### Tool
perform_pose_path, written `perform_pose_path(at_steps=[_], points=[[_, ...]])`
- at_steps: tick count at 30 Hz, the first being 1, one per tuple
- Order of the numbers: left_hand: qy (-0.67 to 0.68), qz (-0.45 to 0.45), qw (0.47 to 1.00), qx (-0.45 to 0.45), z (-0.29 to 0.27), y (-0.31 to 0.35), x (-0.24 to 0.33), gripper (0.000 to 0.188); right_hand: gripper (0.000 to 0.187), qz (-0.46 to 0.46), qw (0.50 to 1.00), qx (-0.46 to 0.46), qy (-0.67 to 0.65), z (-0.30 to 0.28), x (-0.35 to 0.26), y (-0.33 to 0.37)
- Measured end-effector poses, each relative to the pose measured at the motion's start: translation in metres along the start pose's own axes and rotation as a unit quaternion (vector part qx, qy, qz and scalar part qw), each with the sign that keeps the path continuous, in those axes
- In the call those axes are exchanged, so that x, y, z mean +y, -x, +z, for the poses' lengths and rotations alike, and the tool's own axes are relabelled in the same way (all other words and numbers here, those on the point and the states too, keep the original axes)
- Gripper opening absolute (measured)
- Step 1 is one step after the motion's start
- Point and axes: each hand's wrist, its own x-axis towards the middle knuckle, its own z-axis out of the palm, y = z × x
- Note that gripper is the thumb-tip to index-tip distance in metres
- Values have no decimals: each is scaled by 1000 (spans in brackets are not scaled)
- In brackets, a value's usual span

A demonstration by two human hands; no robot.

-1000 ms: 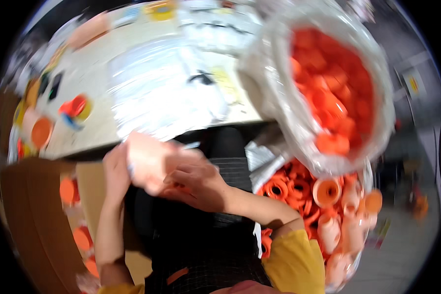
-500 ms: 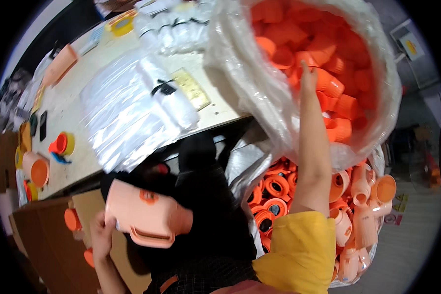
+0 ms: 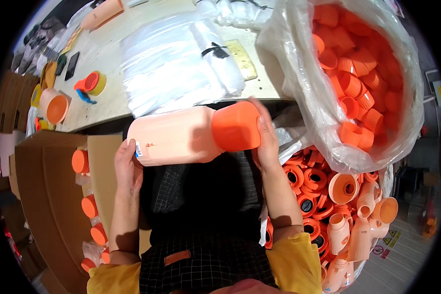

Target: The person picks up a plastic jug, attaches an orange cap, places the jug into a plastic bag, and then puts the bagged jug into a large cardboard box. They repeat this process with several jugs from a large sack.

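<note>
A peach vacuum jug (image 3: pixel 174 136) lies sideways above my lap, held between my two hands. My left hand (image 3: pixel 129 166) grips its base end, beside a small white and blue label. An orange cup lid (image 3: pixel 236 126) covers the jug's neck end. Around the closed end of this lid, my right hand (image 3: pixel 266 142) is closed, its fingers partly hidden and slightly blurred. The neck is out of sight under the lid.
A large plastic bag (image 3: pixel 299 93) of orange cup lids (image 3: pixel 372 120) stands at the right. Below it, a sack holds orange stoppers (image 3: pixel 314 179) and peach jug parts (image 3: pixel 362 237). Plastic sheets (image 3: pixel 169 63) lie on the worktable (image 3: pixel 103 54). An open carton (image 3: pixel 54 196) with orange-capped jugs stands left.
My right hand has come out of the bag with an orange cup lid and brought it onto the jug. The jug has been raised and turned, so its handle is no longer visible.
</note>
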Motion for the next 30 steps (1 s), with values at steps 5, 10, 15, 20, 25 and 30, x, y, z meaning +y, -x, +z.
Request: perform_pose_path(at_steps=[5, 10, 15, 20, 25, 30], points=[[55, -58, 996, 34, -18, 15, -10, 31, 55, -69, 975, -67, 201, 8, -30, 3], [75, -74, 994, 24, -24, 18, -21, 34, 63, -247, 881, -92, 392, 32, -46, 24], [65, -74, 995, -4, -11, 12, -19, 37, 80, -378, 802, -116, 447, 20, -37, 33], [-77, 161, 984, 27, -7, 14, 13, 32, 86, -180, 946, 69, 262, 44, 25, 75], [-147, 282, 912, -261, 52, -8, 68, 32, 60, -111, 916, -24, 385, 4, 24, 149], [-424, 278, 707, -492, 128, 7, 17, 67, 27, -11, 826, 302, 475, -125, 4, 131]])
